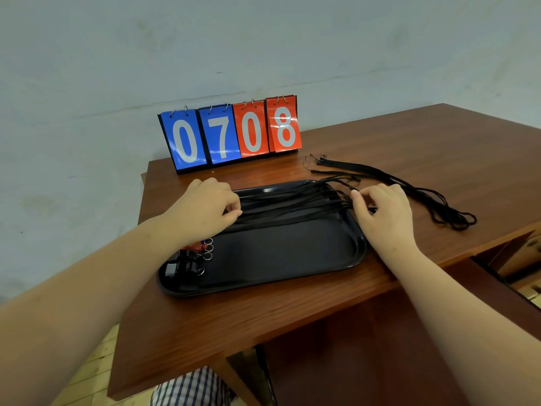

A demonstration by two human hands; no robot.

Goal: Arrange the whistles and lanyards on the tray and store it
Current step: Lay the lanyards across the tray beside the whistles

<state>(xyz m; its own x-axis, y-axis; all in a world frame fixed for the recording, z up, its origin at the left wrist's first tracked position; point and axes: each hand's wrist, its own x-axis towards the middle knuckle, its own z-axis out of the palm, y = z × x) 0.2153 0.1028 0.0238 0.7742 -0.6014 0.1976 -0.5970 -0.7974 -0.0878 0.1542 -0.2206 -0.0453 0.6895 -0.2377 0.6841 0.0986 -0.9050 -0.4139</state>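
Black lanyards (292, 205) are stretched across the tray (292, 259), each end pinched in curled fingers by left hand (202, 209) and right hand (383, 215); light, limp straps, judged best gripped at the ends; whistles (190, 262) are parked at its near-left corner; spare lanyards (409, 186) lie on the wooden counter (409, 136); pale wall (263, 39) behind.

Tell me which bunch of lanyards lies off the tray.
The lanyards on the table, right of the tray; the other bunch lies across the tray.
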